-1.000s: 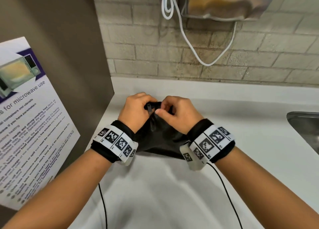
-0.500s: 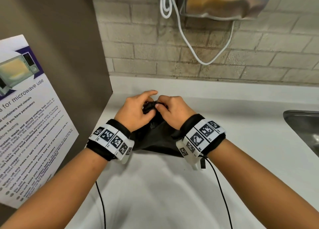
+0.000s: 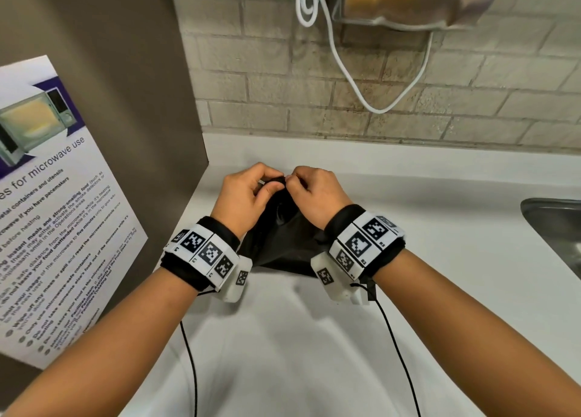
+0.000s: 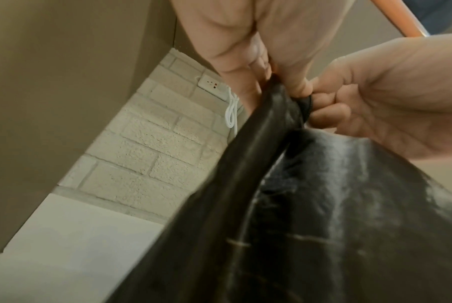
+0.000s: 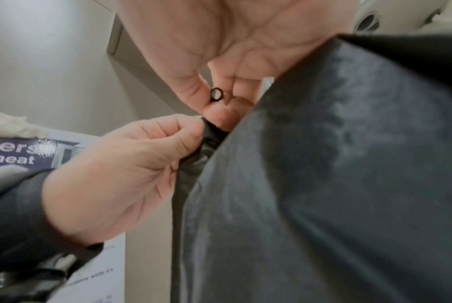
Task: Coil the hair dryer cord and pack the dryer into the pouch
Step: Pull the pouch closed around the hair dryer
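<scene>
A black pouch (image 3: 283,246) lies on the white counter (image 3: 440,259) between my wrists. Both hands meet at its far end. My left hand (image 3: 272,185) pinches the bunched end of the pouch (image 4: 279,98) between thumb and fingers. My right hand (image 3: 294,182) pinches a small black ring (image 5: 216,94) at that same end, right beside the left thumb. In the right wrist view the pouch fabric (image 5: 323,184) fills the right side. I see no hair dryer or its cord outside the pouch.
A brown panel with a microwave poster (image 3: 56,212) stands close on the left. The brick wall (image 3: 440,108) behind carries a hanging white cable (image 3: 345,70). A steel sink (image 3: 553,228) starts at the right edge. Thin black wrist-band wires (image 3: 396,353) trail toward me.
Both hands have shifted slightly farther along the counter with the pouch end. My left index finger, stretched out half a second ago, is now curled into the pinch.
</scene>
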Motion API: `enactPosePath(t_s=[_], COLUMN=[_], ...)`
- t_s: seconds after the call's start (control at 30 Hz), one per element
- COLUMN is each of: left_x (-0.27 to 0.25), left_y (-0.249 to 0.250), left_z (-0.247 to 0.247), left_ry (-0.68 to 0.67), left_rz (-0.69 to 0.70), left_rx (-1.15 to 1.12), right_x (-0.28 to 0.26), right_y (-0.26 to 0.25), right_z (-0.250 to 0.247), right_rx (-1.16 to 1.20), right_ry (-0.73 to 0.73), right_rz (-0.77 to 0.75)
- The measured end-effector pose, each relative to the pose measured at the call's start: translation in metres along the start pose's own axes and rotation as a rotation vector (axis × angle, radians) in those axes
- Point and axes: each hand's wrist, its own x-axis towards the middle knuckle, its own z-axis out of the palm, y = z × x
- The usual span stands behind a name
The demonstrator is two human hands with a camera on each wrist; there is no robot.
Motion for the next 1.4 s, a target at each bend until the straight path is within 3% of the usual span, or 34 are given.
enactPosePath(t_s=[0.17,0.43,0.5,0.63,0.73,0.8,0.93,1.07,1.13,1.23,1.4], left_x=[-0.002,-0.003,-0.001,0.008,0.012,0.012,0.015,0.014,0.013,0.017,0.023], left_y=[0.0,-0.021,-0.018,-0.003,-0.002,-0.005,-0.021,-0.027,-0.025,-0.024,-0.036], left_z=[-0.001,-0.006,-0.006,0.002,0.005,0.002,-0.014,-0.011,-0.005,-0.006,-0.025], left_ry=[-0.01,0.163,0.107,-0.195,-0.161,-0.079,0.022,-0.033,-0.024,0.016,-0.203], left_rz=[-0.004,-0.129,-0.109,-0.019,0.078,0.11,0.034,0.046,0.044,0.003,-0.147], left_rx=[-0.03,-0.117,-0.124,-0.065,0.072,0.134,0.183,0.218,0.176,0.059,-0.131], right_x=[-0.001,-0.003,-0.004,-0.006,-0.012,-0.016,-0.031,-0.042,-0.038,-0.028,-0.01], right_y=[0.0,0.013,0.017,0.018,0.029,0.045,0.1,0.14,0.146,0.147,0.139], right_z=[0.001,-0.009,-0.012,-0.009,-0.012,-0.021,-0.058,-0.084,-0.084,-0.087,-0.095], right_rx=[0.174,0.199,0.159,0.096,0.023,-0.077,-0.294,-0.558,-0.485,-0.182,0.355], right_ry=[0.01,0.144,0.143,0.078,0.112,0.154,0.171,0.132,0.165,0.309,0.398], right_rz=[0.049,0.114,0.088,0.045,0.085,0.122,0.313,0.531,0.525,0.465,0.557])
